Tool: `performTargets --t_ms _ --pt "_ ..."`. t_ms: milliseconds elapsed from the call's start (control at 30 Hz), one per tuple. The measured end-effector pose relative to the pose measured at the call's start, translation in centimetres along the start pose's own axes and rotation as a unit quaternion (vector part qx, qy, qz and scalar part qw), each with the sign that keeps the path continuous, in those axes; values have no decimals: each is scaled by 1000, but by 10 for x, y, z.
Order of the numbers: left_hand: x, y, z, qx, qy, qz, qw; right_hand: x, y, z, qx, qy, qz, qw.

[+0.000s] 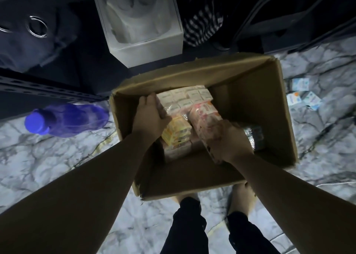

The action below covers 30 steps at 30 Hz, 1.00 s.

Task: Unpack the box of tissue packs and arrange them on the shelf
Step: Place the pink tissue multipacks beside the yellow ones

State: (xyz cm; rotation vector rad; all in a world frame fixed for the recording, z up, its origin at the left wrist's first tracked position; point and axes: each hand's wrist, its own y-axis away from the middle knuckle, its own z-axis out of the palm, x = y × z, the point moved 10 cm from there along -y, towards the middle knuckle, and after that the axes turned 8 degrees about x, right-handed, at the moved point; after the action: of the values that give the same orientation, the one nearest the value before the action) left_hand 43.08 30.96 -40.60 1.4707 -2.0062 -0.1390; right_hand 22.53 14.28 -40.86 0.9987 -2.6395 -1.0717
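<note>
Floor: marbled grey and white; everything stands on it
Cardboard box: open, flaps up, set on the floor in front of the person's feet; tissue packs lie in its far and middle part
Shelf: dark perforated metal edge at the left, beside the box
White bin: just behind the box, with pale wrapped rolls inside
Blue bottle: lying on its side left of the box, under the shelf edge
Pink tissue pack: tilted up inside the box; right hand clamped on its near end
Pale tissue pack: in the box; left hand flat against its left side, fingers loosely spread, not closed
Loose small packs: on the floor right of the box
</note>
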Motion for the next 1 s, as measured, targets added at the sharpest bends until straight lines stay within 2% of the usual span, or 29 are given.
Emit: performTargets --t_ms 200,300,400,533,800,1000 --pt "15 9 -11 3 3 27 1000 -1 9 -10 4 -20 -5 1000" --pt "31 30 -24 -4 79 18 997 7 24 -32 33 -91 14 995" --pt "39 52 -51 28 153 -2 988 12 45 -54 67 -129 3 989" --pt "53 86 -97 63 195 -24 978 14 80 -90 91 -167 -31 981" --pt "101 172 -216 105 203 -13 973 18 189 -187 127 -239 -95 958" --pt "147 252 -311 152 266 -1 952 25 276 -269 143 -266 -123 945"
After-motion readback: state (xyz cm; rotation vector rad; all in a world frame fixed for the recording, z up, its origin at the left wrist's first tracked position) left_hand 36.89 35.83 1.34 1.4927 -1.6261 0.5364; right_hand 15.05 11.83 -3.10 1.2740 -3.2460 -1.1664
